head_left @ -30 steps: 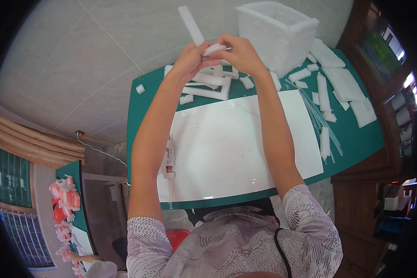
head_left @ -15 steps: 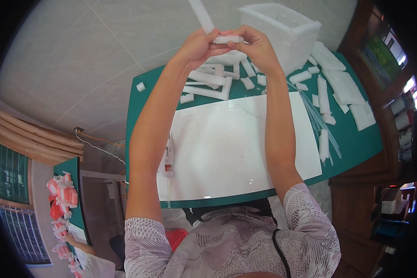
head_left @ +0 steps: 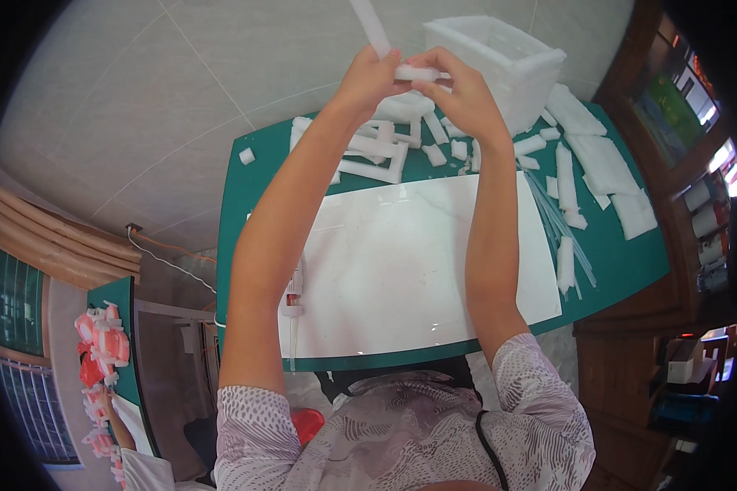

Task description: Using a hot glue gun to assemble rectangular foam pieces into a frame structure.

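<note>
Both my hands are raised over the far edge of the table, closed on white foam strips. My left hand [head_left: 367, 84] grips near the lower end of a long foam strip [head_left: 370, 26] that points up and away. Between the hands lies a shorter foam strip [head_left: 418, 74], pinched by the fingers of my right hand [head_left: 464, 94]. Fingers cover the spot where the two strips meet, so I cannot tell if they are joined. Beneath the hands are white foam frames [head_left: 373, 168]. Beside my left forearm a glue gun [head_left: 293, 296] rests on a white sheet [head_left: 401, 254].
An open white foam box [head_left: 512, 61] stands at the far right. Foam slabs [head_left: 602, 159], several offcuts [head_left: 434, 155] and thin clear sticks [head_left: 561, 217] lie on the green table [head_left: 622, 254]. At left, another person's arm [head_left: 121, 421] is near pink-and-white objects [head_left: 102, 344].
My hands and the foam strips have shifted slightly right. The long strip now reaches the top edge of the view, and the whole scene has tilted a little.
</note>
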A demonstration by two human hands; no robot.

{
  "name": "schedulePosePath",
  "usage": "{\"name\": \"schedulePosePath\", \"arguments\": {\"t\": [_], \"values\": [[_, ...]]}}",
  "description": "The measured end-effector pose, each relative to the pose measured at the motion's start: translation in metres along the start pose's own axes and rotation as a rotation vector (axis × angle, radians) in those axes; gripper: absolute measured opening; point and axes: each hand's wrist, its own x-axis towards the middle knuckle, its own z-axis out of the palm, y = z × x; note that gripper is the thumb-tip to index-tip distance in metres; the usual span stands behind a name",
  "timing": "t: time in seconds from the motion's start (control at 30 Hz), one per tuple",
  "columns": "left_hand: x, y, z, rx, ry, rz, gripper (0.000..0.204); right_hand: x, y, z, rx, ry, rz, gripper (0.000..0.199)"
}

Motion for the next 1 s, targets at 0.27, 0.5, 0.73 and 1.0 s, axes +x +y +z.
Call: {"name": "schedulePosePath", "arguments": {"t": [0.27,0.5,0.73,1.0], "values": [[0.006,-0.001,-0.005,0.133,-0.051,-0.015,0.029,0.005,0.012,0.017,-0.424,0.121,-0.145,0.022],[0.002,0.008,-0.008,0.001,-0.131,-0.065,0.028,0.006,0.009,0.012,-0.127,0.090,-0.055,0.017],[0.012,0.007,-0.001,-0.109,-0.172,-0.100,0.030,0.008,0.029,0.008,0.104,0.170,-0.035,0.015],[0.026,-0.008,-0.005,-0.400,0.018,-0.193,0.029,0.003,0.028,-0.003,0.844,0.166,-0.053,0.024]]}}
